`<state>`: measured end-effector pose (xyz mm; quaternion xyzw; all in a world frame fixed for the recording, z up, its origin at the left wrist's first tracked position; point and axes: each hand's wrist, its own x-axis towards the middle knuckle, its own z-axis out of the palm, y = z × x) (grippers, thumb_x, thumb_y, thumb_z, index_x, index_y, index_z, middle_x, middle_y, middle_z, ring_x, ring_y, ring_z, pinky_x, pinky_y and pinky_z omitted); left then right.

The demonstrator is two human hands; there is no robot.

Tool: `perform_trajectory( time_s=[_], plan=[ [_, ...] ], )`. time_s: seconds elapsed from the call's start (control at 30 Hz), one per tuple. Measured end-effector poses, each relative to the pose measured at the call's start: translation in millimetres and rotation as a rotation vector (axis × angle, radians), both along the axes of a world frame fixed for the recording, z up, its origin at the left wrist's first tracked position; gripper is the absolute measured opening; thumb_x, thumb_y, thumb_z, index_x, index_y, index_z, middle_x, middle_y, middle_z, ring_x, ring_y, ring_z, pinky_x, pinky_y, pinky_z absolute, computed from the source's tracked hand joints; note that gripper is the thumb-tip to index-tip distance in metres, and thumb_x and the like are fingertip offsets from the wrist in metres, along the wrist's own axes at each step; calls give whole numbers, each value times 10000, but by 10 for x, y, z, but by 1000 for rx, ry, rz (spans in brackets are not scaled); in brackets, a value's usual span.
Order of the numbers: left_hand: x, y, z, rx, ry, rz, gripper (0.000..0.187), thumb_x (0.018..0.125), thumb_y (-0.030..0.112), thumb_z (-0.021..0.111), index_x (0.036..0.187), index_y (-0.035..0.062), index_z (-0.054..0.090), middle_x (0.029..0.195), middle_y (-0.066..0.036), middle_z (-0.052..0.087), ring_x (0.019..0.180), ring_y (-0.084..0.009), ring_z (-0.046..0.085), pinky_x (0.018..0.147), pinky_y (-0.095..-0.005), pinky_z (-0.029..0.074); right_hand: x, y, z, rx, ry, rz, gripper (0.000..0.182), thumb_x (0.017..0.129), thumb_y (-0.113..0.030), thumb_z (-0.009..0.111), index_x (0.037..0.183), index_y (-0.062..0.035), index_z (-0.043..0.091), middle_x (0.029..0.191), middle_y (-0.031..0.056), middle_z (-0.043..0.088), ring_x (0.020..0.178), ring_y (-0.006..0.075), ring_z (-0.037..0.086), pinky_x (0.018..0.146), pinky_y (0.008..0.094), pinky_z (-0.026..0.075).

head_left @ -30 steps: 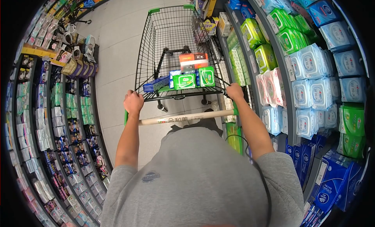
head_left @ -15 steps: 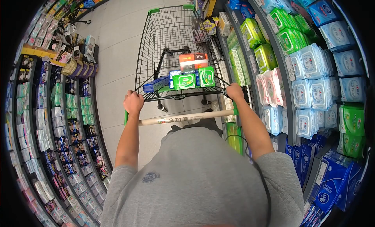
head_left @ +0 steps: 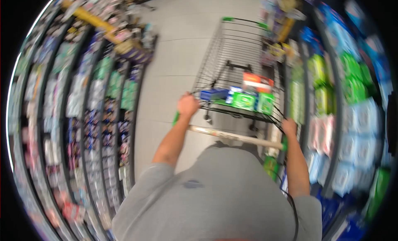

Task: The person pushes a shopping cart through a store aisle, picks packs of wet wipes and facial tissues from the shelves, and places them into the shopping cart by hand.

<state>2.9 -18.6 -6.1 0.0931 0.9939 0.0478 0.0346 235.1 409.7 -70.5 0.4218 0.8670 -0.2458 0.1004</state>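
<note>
A black wire shopping cart [head_left: 244, 42] with green corners stands before me. My left hand [head_left: 188, 105] is closed around the left side of its frame, above the end of the pale handlebar [head_left: 232, 136]. On the opposite side, my right hand [head_left: 289, 127] grips the frame, its fingers blurred. In the cart's near end lie green-and-white packs [head_left: 243, 101], a dark blue box [head_left: 213, 94] and an orange-and-white pack [head_left: 258, 82].
Shelves of small packaged goods [head_left: 107, 125] line the left side of the aisle. Wipes packs [head_left: 358, 125] fill the shelves close on my right. Pale floor tiles [head_left: 174, 46] run between, and a display with a yellow edge [head_left: 89, 18] juts out at upper left.
My view has swung left, so the cart and both hands now appear farther right and the picture is blurred. Both hands keep their hold on the cart; its goods remain inside.
</note>
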Motion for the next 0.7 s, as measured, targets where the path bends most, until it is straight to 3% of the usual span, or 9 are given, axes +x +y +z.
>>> perform_trajectory(
  time_s=[0.03, 0.13, 0.47, 0.7],
  plan=[
    [12, -4, 35, -20, -19, -42, 253, 785, 239, 610, 866, 10, 680, 990, -140, 608, 919, -318, 621, 777, -446, 531, -62, -14, 161, -79, -43, -18, 364, 775, -231, 519, 985, 23, 673, 1035, 297, 634, 995, 457, 602, 863, 494, 477],
    [28, 12, -12, -37, 102, -67, 217, 766, 239, 608, 803, 55, 716, 961, -105, 624, 860, -296, 634, 745, -427, 542, -116, -99, 380, -158, -10, -79, 375, 758, -223, 506, 977, 26, 682, 1029, 300, 633, 1012, 445, 599, 875, 488, 466],
    [20, 15, 12, -31, 83, -64, 218, 772, 234, 593, 800, 56, 716, 954, -108, 617, 870, -296, 627, 738, -424, 535, -119, 19, 183, -223, -116, -118, 452, 787, -188, 511, 1146, 62, 624, 1150, 285, 616, 1099, 418, 578, 957, 435, 436],
    [24, 17, 16, -18, 84, -57, 216, 768, 229, 592, 801, 55, 715, 946, -111, 618, 872, -301, 628, 745, -428, 536, -88, 51, 86, -208, -80, -163, 446, 800, -201, 517, 1146, 57, 627, 1172, 276, 612, 1109, 418, 573, 962, 439, 434]
  ],
)
